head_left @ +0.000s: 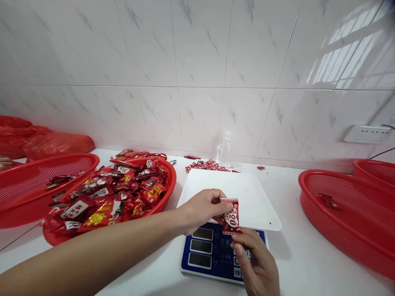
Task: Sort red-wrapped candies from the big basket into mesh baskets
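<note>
Pinched between the thumb and fingers of my left hand [205, 209] is a red candy packet [231, 216] printed "520" in white. My right hand [256, 261] is at the packet's lower right corner, with its bent fingertips closed close together there. Both hands are above a weighing scale [202, 260] with a blue panel and three dark displays. Behind them lies the scale's white pan [222, 183], with a few tiny red specks on it. My left forearm passes in front of a red basket [172, 181] heaped with mixed red candy packets [103, 193].
Another red basket [89, 159] stands left, and red plastic bags [58, 144] sit behind it. Small red wrappers [206, 165] and a clear plastic bottle [225, 150] are by the tiled wall. Right stand more red baskets [342, 230]. Part of another hand [4, 163] shows far left.
</note>
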A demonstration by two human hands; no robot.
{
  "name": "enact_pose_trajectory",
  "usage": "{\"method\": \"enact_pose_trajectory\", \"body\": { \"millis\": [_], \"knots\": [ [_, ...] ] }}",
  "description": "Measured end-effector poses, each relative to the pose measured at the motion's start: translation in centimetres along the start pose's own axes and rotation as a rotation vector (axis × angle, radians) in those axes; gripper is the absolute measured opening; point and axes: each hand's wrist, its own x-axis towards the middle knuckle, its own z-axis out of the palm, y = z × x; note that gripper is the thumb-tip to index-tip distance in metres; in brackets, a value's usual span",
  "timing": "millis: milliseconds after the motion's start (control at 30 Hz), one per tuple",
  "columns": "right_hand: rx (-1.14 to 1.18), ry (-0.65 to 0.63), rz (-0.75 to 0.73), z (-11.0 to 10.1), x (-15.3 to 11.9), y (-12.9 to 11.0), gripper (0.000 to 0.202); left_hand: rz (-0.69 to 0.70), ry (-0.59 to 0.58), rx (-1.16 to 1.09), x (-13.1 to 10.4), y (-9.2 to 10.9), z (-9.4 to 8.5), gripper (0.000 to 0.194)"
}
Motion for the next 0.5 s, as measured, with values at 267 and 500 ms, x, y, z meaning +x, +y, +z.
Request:
{"method": "enact_pose_trajectory", "body": {
  "millis": [267,500],
  "knots": [
    [0.333,0.172,0.404,0.0,-0.1,-0.6,0.023,0.134,0.096,-0.238,-3.2,-1.8,3.4,0.028],
    [0.106,-0.186,0.218,-0.4,0.6,-1.5,0.041,0.126,0.095,-0.242,-4.0,-4.9,3.6,0.034]
  ]
}}
